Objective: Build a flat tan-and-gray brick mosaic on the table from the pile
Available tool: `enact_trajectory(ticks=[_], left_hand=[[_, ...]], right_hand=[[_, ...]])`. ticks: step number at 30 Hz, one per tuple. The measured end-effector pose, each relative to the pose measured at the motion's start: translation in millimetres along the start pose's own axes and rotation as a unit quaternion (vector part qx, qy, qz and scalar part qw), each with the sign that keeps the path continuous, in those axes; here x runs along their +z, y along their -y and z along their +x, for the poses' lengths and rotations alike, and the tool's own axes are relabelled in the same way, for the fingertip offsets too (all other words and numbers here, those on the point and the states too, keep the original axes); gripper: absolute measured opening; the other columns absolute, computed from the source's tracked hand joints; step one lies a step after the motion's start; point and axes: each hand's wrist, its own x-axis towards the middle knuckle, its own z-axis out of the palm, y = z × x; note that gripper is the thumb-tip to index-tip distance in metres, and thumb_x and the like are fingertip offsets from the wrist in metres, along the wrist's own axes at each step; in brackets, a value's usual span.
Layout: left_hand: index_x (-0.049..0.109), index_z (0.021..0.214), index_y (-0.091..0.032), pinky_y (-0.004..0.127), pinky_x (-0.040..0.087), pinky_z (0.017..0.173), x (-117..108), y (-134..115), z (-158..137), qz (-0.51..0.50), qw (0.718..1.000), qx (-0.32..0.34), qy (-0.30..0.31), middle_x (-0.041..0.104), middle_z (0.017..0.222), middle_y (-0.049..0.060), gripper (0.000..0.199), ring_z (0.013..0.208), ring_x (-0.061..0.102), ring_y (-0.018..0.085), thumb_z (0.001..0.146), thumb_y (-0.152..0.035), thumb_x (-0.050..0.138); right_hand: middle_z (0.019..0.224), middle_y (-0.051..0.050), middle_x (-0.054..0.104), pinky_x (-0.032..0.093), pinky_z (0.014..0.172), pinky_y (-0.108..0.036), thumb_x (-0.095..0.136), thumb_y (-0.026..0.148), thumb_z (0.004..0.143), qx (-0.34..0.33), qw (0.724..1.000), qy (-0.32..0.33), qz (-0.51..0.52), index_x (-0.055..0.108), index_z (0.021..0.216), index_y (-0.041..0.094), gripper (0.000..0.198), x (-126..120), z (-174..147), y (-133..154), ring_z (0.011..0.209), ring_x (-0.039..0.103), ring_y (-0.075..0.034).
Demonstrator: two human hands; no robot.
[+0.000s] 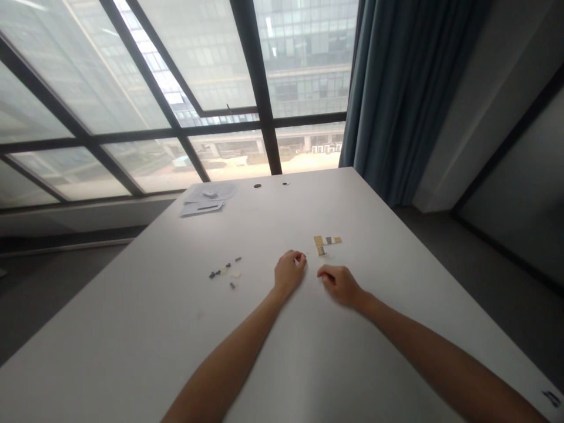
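On the table [110,335], at left, small dark and pale pieces [224,271] lie scattered, well apart from both hands. The left hand [290,271] has thumb and fingertips drawn close; whether anything is held cannot be told. The tan-and-grey L-shaped layout [328,241] lies right of it, longer leg running left to right, shorter leg toward the near side. The right hand [340,283], fingers curled, contents undeterminable, sits just on its near side and is the nearer hand.
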Motion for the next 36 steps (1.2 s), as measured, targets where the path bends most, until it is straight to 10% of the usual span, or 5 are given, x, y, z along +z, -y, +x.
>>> enact_trajectory(ticks=[5,36], left_hand=[[0.074,0.1,-0.024,0.026,0.043,0.076,5,-2,-6,0.038,0.998,-0.006,0.043,0.075,0.095,0.003,0.023,0.089,0.065,0.017,0.093,-0.03,0.053],[0.074,0.102,-0.026,0.028,0.047,0.085,13,3,-9,0.036,0.998,0.029,0.042,0.075,0.099,0.003,0.024,0.095,0.066,0.019,0.091,-0.025,0.053]], right_hand=[[0.088,-0.003,0.075,0.044,0.079,-0.025,0.051,0.015,0.083,-0.091,0.98,0.166,-0.059,0.073,0.088,0.021,0.024,7,-5,10,0.079,0.066,-0.017],[0.082,-0.002,0.074,0.041,0.074,-0.024,0.049,0.013,0.083,-0.061,0.981,0.171,-0.068,0.072,0.084,0.022,0.025,4,-4,10,0.075,0.064,-0.016]])
